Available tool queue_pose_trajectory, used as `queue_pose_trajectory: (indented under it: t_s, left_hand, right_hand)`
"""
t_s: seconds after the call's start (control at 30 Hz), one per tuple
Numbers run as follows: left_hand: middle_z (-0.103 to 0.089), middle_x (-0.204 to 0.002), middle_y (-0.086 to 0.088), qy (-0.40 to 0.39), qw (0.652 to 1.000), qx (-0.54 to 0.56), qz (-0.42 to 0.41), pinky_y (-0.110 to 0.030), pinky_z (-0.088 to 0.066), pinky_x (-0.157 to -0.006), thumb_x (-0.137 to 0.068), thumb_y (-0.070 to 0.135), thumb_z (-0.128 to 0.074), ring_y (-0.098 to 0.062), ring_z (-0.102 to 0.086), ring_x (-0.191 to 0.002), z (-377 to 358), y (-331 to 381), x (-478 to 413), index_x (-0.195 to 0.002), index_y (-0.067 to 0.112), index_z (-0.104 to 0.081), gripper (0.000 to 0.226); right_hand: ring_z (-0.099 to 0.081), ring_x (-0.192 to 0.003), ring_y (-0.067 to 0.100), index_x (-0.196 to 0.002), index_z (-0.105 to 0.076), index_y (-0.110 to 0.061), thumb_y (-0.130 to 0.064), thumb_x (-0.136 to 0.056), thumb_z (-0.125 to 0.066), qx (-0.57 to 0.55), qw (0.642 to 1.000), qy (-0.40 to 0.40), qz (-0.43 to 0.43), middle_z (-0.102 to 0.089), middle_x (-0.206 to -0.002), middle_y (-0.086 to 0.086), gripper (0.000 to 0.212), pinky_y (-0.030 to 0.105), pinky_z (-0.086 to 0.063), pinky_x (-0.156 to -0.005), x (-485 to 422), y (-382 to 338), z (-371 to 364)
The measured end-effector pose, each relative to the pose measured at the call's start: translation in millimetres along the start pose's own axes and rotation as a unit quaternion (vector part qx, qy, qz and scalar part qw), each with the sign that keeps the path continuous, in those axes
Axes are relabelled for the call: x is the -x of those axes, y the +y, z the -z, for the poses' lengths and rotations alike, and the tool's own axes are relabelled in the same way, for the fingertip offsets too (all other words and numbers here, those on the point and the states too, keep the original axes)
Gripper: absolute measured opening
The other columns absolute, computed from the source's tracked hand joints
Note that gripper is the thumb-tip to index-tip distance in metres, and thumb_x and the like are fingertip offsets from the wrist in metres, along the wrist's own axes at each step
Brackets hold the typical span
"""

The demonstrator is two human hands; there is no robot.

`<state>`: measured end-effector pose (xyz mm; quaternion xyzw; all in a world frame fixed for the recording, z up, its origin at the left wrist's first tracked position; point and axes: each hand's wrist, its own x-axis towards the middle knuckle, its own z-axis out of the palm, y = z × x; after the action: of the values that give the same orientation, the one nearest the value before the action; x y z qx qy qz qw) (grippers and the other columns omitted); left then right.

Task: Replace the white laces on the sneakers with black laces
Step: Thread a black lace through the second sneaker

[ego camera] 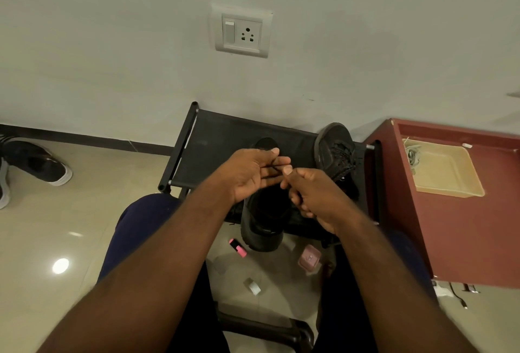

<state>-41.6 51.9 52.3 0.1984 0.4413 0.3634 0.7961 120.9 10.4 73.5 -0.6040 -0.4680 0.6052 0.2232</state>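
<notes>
A black sneaker (263, 226) lies on the black rack (222, 138) in front of me, mostly hidden under my hands. My left hand (250, 174) is held above it, fingers stretched out, with a thin black lace (272, 168) running across the fingertips. My right hand (309, 193) pinches that lace between thumb and forefinger, its other fingers curled. A second black sneaker (336, 151) with black laces leans on the rack's right end. White laces (412, 152) lie in a beige tray (447, 181).
The tray sits on a red-brown cabinet (464, 237) at right. On the tiled floor lie a pink highlighter (238, 248), a pink box (309, 260) and a small tape roll (252, 286). Another shoe (36, 161) lies far left. A wall socket (242, 33) is above.
</notes>
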Motion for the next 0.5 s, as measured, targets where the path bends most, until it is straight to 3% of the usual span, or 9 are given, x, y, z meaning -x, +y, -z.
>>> queue_pose_trajectory:
  t_s: [0.17,0.3,0.4,0.5]
  left_hand:
    - [-0.072,-0.101,-0.015,0.004,0.992,-0.122,0.011,-0.033,-0.060,-0.076,-0.096,0.006,-0.059,-0.024,-0.071,-0.088,4.3,-1.7,5.0,-0.114,0.001,-0.064,0.020]
    - [-0.073,-0.101,-0.013,0.162,0.975,-0.118,-0.100,-0.026,-0.060,-0.066,-0.099,0.009,-0.055,-0.019,-0.075,-0.079,12.0,8.5,-4.1,-0.107,0.006,-0.063,0.011]
    - [-0.071,-0.104,-0.015,0.263,0.954,-0.039,-0.139,-0.025,-0.060,-0.066,-0.100,0.010,-0.055,-0.018,-0.075,-0.077,38.5,19.0,-15.8,-0.112,0.003,-0.060,0.015]
    - [-0.067,-0.115,-0.020,0.277,0.948,-0.037,-0.153,-0.032,-0.061,-0.076,-0.101,0.017,-0.055,-0.023,-0.073,-0.086,48.8,19.6,-22.9,-0.111,0.004,-0.057,0.017]
  right_hand:
    - [-0.032,-0.044,0.006,-0.095,-0.066,-0.009,-0.038,-0.105,-0.048,0.020,1.000,-0.024,0.004,-0.047,-0.056,-0.003,0.035,0.020,-0.026,-0.041,-1.2,6.0,1.2]
    - [-0.037,-0.047,0.008,-0.103,-0.068,-0.012,-0.026,-0.107,-0.048,0.038,0.998,-0.044,0.002,-0.053,-0.062,-0.003,0.024,0.023,-0.031,-0.046,-7.0,13.5,12.9]
    - [-0.046,-0.052,0.006,-0.107,-0.067,-0.015,-0.017,-0.107,-0.045,0.020,0.999,-0.037,-0.014,-0.061,-0.071,-0.002,0.023,0.022,-0.038,-0.050,-10.0,21.8,24.4]
    - [-0.055,-0.054,0.009,-0.108,-0.064,-0.012,-0.014,-0.107,-0.045,-0.033,0.999,0.037,0.004,-0.071,-0.084,0.004,0.019,0.022,-0.043,-0.049,-15.3,23.3,19.8]
